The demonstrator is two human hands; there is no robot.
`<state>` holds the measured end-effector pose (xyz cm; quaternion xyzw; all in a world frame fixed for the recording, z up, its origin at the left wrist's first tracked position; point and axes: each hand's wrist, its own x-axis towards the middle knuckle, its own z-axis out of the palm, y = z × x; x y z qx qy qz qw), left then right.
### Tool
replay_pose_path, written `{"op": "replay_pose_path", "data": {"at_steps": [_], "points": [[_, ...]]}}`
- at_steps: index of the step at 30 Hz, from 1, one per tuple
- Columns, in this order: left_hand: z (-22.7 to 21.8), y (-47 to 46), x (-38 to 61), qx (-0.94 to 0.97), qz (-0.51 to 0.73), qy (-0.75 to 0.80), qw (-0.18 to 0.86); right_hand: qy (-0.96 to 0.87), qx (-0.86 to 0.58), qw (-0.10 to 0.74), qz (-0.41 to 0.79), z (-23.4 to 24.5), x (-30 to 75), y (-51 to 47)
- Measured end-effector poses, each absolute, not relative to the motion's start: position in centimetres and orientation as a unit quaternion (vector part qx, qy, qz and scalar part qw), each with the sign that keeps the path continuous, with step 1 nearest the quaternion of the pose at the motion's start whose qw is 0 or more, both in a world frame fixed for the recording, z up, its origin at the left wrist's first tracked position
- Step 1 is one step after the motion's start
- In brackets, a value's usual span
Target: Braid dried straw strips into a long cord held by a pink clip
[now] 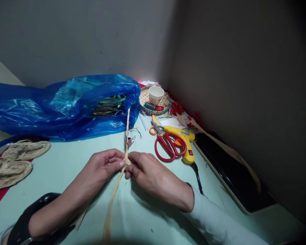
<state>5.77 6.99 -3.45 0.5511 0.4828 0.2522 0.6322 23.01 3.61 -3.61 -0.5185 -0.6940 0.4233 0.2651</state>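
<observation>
A thin tan braid of flat fibre strips runs from the blue bag toward me. Partway along, a small dark red binder clip grips it. Just below the clip, my left hand pinches the strips between thumb and forefinger. My right hand faces it, its fingers closed on the same strips, and the fingertips of both hands nearly meet. One loose fibre strip hangs down toward the near edge. Another strip end shows under my left forearm.
A blue plastic bag holding dark strands lies behind. Red-handled scissors overlap a yellow glue gun. A woven tray carries a white cup. Woven soles lie left; a dark flat device sits right by the wall.
</observation>
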Motion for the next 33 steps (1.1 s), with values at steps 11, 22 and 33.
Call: {"op": "replay_pose_path", "data": {"at_steps": [11, 22, 33], "points": [[-2.9, 6.5, 5.3, 0.718, 0.220, 0.500, 0.431, -0.624, -0.578, 0.344, 0.398, -3.8, 21.8, 3.6], [-2.9, 4.2, 6.1, 0.824, 0.247, 0.480, 0.171, -0.604, -0.571, 0.371, 0.415, -4.4, 21.5, 3.4], [-5.7, 1.6, 5.8, 0.912, 0.244, 0.327, -0.048, -0.604, -0.543, 0.381, 0.441, -4.6, 21.8, 3.5]]}}
